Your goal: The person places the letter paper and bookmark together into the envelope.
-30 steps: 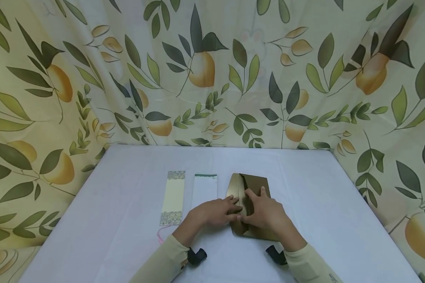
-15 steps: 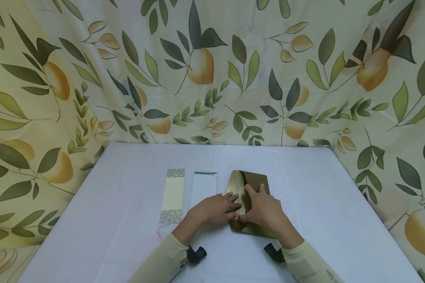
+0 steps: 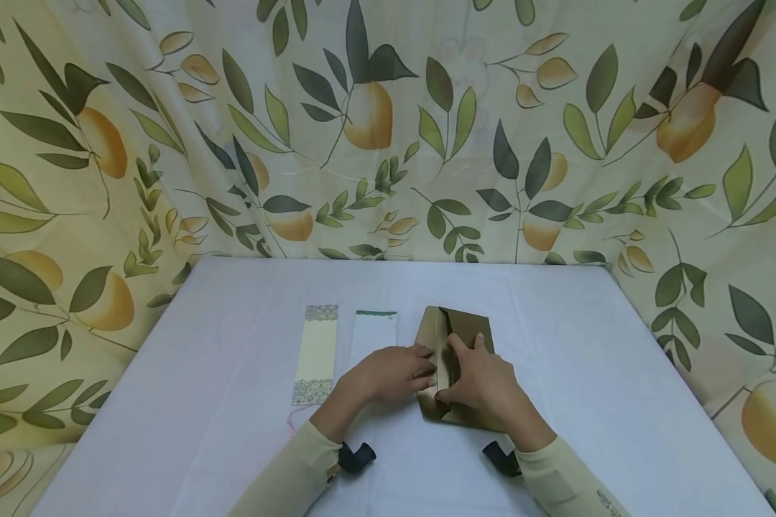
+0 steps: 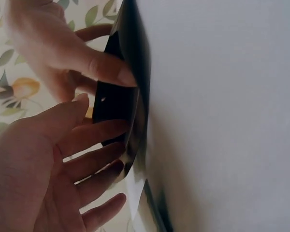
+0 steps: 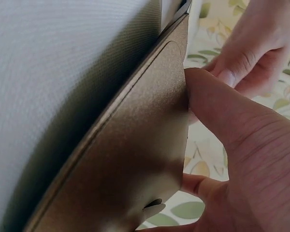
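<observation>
The desk (image 3: 233, 345) is seen as a white surface, faintly creased, narrowed toward the far edge by the viewpoint. Its back and sides are enclosed by a curtain (image 3: 420, 208), printed with orange fruit and green leaves on cream; folds are shown at the left, and the fabric is lit unevenly, yellower at the left. A shaded strip is cast on the white surface beside the envelope in the right wrist view.

A gold-brown envelope (image 3: 448, 370) is placed right of centre on the near half of the desk, its flap (image 3: 430, 328) turned to the left, the dark opening exposed. Both hands are set on it, near each other. By the left hand (image 3: 391, 373) the flap side is touched, fingers extended and spread. By the right hand (image 3: 483, 377) the opening's edge is touched, thumb and forefinger held apart along it; whether paper is pinched cannot be told.

To the left, a white card (image 3: 373, 332) with a green top band is laid, partly covered by the left hand. Farther left, a cream bookmark (image 3: 317, 348) with patterned ends is laid, a pink cord (image 3: 294, 414) at its near end. Pale sleeves (image 3: 291, 467) are worn; black devices (image 3: 357, 458) are seen at both wrists.
</observation>
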`<action>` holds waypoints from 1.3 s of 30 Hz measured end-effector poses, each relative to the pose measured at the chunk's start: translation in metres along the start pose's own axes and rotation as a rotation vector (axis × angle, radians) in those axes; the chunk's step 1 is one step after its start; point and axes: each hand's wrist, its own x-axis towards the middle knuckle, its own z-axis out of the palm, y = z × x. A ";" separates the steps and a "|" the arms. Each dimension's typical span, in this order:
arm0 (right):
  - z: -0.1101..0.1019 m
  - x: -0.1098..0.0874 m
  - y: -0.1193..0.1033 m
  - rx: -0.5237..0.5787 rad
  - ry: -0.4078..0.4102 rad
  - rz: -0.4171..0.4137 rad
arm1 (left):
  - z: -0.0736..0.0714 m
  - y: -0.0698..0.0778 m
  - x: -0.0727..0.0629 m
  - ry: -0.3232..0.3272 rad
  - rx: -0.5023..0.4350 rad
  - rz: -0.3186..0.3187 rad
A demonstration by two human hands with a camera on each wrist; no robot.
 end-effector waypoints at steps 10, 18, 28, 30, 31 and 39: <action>0.002 0.001 0.000 0.007 0.000 -0.002 | -0.013 -0.033 -0.013 0.091 -0.270 -0.030; 0.003 0.001 -0.001 0.018 -0.012 0.014 | -0.018 -0.061 -0.024 0.159 -0.357 -0.105; 0.001 -0.001 -0.002 0.029 -0.018 0.000 | -0.009 -0.088 -0.029 0.413 -0.550 -0.360; 0.002 0.000 -0.001 0.029 -0.024 -0.005 | -0.007 -0.092 -0.032 0.471 -0.633 -0.439; 0.002 0.000 -0.001 0.030 -0.027 -0.007 | -0.006 -0.094 -0.033 0.493 -0.666 -0.477; 0.001 0.001 -0.001 0.023 -0.032 -0.010 | -0.005 -0.100 -0.036 0.538 -0.719 -0.669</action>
